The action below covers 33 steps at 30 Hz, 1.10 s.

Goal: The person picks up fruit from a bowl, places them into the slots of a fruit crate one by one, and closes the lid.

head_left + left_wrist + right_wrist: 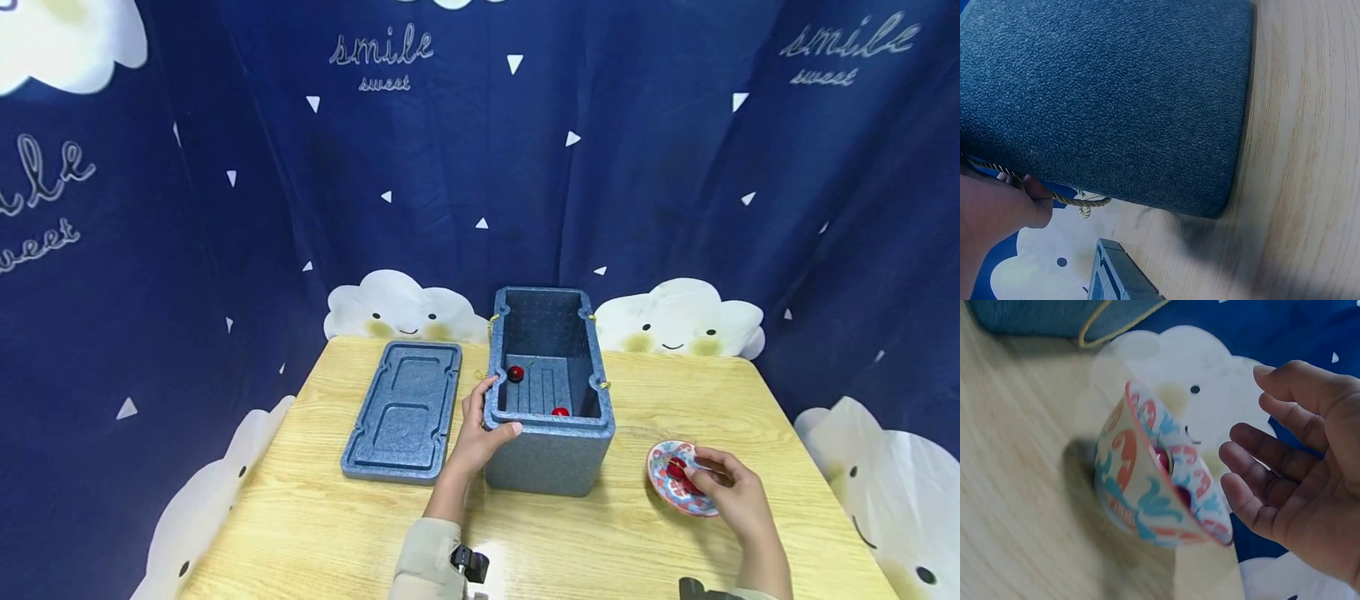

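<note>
My left hand (472, 440) grips the near left corner of a blue-grey foam box (547, 462), thumb on the front rim and fingers along the left side. Inside the box lie two red cherries, one cherry (515, 373) at the left and another cherry (560, 412) near the front wall. To the right, my right hand (738, 498) is over a patterned bowl (659, 477) holding red cherries (677, 467). The right wrist view shows that hand (1325, 481) beside the bowl (1147, 497), fingers loosely bent and apart, with nothing in them.
The box lid (405, 417) lies flat on the wooden table (300, 517), left of the box. Yellow cord (1072, 201) hangs in loops at the box's sides. A dark blue curtain (450, 167) with clouds stands behind the table and along both sides.
</note>
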Tool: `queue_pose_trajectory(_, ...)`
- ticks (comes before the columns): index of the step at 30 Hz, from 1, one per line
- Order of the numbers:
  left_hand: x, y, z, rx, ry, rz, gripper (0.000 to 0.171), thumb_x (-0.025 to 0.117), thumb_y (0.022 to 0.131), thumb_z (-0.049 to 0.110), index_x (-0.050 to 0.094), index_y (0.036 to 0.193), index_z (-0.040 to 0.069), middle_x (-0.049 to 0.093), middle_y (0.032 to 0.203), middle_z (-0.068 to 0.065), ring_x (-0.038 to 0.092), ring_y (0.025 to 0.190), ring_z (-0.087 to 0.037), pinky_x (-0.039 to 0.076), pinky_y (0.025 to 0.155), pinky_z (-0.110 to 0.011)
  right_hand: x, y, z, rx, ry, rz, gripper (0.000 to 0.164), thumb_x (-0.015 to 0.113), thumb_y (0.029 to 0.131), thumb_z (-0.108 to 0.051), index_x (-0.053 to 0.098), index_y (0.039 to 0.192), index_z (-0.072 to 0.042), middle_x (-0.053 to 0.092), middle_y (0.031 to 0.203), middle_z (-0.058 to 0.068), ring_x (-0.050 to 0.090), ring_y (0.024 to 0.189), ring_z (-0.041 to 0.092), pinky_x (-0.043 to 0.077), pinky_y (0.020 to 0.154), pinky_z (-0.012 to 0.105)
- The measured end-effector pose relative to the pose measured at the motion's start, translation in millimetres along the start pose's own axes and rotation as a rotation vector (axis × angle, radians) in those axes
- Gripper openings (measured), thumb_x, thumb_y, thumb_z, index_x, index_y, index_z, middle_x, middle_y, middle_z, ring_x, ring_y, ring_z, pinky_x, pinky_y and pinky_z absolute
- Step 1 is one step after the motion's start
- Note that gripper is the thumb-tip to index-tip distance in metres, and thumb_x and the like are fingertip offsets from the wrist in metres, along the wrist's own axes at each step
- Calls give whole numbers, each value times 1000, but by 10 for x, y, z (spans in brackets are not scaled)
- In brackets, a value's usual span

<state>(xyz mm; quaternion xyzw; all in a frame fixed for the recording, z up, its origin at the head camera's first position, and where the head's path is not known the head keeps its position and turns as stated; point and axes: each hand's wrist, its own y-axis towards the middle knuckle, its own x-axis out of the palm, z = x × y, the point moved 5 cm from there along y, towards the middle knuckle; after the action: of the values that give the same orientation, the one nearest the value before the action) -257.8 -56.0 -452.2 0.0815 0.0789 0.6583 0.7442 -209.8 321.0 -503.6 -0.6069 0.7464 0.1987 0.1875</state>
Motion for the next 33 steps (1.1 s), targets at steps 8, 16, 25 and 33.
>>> queue_pose_trajectory(8, 7, 4, 9, -15, 6, -12, 80, 70, 72, 10, 32, 142, 10, 21, 135, -20, 29, 121, -35, 25, 98, -45, -10, 120, 506, 58, 55, 1, 54, 71, 83, -31, 53, 123, 0, 60, 114, 14, 54, 85, -4, 46, 68, 15)
queue_pose_trajectory(16, 2, 5, 11, 7, 5, -4, 80, 71, 71, 9, 32, 141, 7, 22, 133, -21, 30, 120, -35, 25, 98, -44, 41, 130, 352, 76, -44, -77, 61, 68, 85, -32, 48, 128, 5, 52, 121, 27, 51, 88, -1, 45, 70, 17)
queue_pose_trajectory(25, -3, 12, -9, 14, 10, -5, 80, 71, 71, 9, 32, 141, 8, 21, 134, -21, 29, 121, -35, 24, 99, -45, 170, 219, 328, 80, -107, -106, 51, 67, 85, -16, 48, 126, 7, 52, 117, 29, 53, 102, 32, 44, 71, 19)
queue_pose_trajectory(33, -3, 13, -24, 20, 12, -3, 80, 71, 70, 9, 33, 141, 8, 22, 134, -21, 29, 120, -35, 24, 98, -45, 230, 247, 355, 84, -156, -89, 48, 68, 82, -11, 50, 124, 6, 55, 113, 28, 53, 100, 34, 44, 75, 31)
